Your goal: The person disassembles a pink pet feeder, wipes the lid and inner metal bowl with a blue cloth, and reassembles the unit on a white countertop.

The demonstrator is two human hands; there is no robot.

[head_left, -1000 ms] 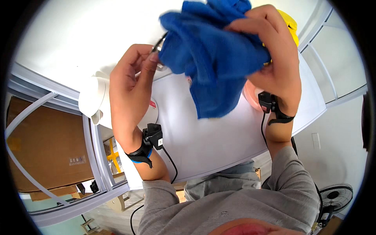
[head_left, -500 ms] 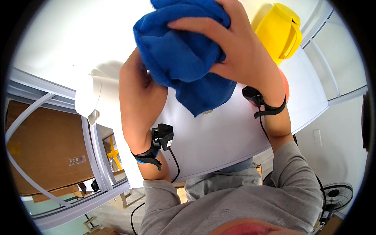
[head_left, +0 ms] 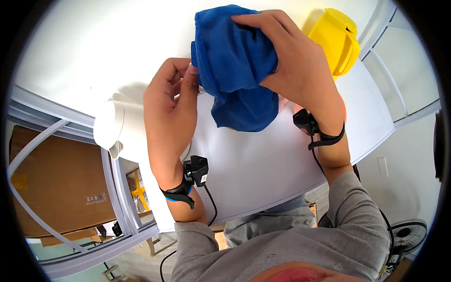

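A blue cloth [head_left: 232, 54] is held up above the white table, folded over on itself, with a loose flap hanging beneath. It seems draped round something whose pale bit shows at its left edge; the cloth hides the rest. On the right, my right hand [head_left: 300, 68] grips the cloth, thumb below and fingers over its upper side. My left hand [head_left: 170, 101] is at the cloth's left edge, fingers curled and thumb tip pinching there. Each wrist wears a black strap with a small black device.
A yellow jug [head_left: 334, 42] with a handle stands at the far right. On the left is a white pitcher [head_left: 127, 127]. Something pinkish-orange [head_left: 344, 110] is partly hidden behind my right wrist. The white table [head_left: 263, 174] has its curved front edge near my body.
The cloth has turned and come slightly lower, its flap now hanging shorter. My left hand, earlier mostly behind the cloth, now shows its fingers at the left edge.
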